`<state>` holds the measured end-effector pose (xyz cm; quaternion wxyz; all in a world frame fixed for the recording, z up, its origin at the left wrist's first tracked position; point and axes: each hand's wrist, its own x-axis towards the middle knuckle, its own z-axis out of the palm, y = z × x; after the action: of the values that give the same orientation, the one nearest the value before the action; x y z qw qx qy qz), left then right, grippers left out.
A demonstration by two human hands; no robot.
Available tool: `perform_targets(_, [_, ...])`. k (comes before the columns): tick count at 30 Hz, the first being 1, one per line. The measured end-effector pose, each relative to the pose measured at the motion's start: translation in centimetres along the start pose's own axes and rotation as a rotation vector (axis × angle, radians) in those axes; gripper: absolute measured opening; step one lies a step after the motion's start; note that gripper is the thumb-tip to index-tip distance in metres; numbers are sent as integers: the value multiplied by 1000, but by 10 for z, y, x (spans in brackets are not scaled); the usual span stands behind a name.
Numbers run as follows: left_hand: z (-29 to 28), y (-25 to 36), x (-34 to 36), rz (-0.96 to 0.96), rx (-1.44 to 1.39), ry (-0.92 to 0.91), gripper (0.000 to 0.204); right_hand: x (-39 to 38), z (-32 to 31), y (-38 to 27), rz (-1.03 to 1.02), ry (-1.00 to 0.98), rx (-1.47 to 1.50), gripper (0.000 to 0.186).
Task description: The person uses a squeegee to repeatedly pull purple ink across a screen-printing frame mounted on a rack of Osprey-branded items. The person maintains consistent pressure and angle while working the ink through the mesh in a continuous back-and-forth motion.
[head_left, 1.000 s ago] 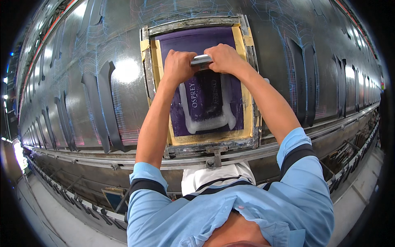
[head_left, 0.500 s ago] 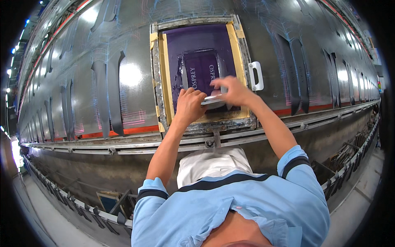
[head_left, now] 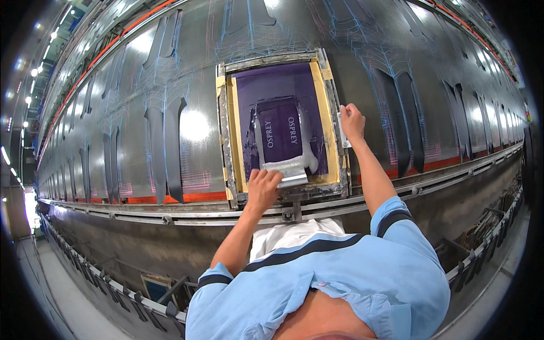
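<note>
A screen-printing frame (head_left: 331, 79) with a purple mesh (head_left: 266, 82) lies on the long dark table in front of me. My left hand (head_left: 264, 188) is closed round the left end of a metal squeegee (head_left: 293, 176), which rests across the near end of the mesh. Pale grey ink (head_left: 309, 157) lies along the squeegee and in streaks up both sides of the darker printing area. At the frame's right side, my right hand (head_left: 353, 123) grips the white handle (head_left: 344, 139), its fingers curled over the top and partly hiding it.
Dark cut strips (head_left: 175, 150) lie in pairs along the table (head_left: 209, 113), among blue and pink marking lines. A metal rail (head_left: 198, 214) runs along the table's near edge. Below, more strips hang from a rack (head_left: 127, 292).
My right hand has left the squeegee's right end and moved right onto the white handle. The squeegee, still in my left hand, now sits at the mesh's near end. The view has shifted slightly.
</note>
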<state>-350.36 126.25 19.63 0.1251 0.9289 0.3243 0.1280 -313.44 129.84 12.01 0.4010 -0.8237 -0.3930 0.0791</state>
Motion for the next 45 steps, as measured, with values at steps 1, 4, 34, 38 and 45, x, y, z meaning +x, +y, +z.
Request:
perform_targets(1, [0,-10,15,18,11,27,46,-3,-1,2,4,2,6,31])
perform_targets(4, [-1,-49,75,54,44,113,43,-11,-16,-22,65,-7,90,32])
perform_targets(34, [-38,35,13,-767,120,257,20,7,-32,-28,-18,-65,204,27])
perform_targets(38, [-27,23,12,-924,151,306,23,8,-37,-29,17,-44,106,28])
perform_targets(45, [-24,29,56,-588,-120,113,26,11,-27,-17,81,-82,55,26])
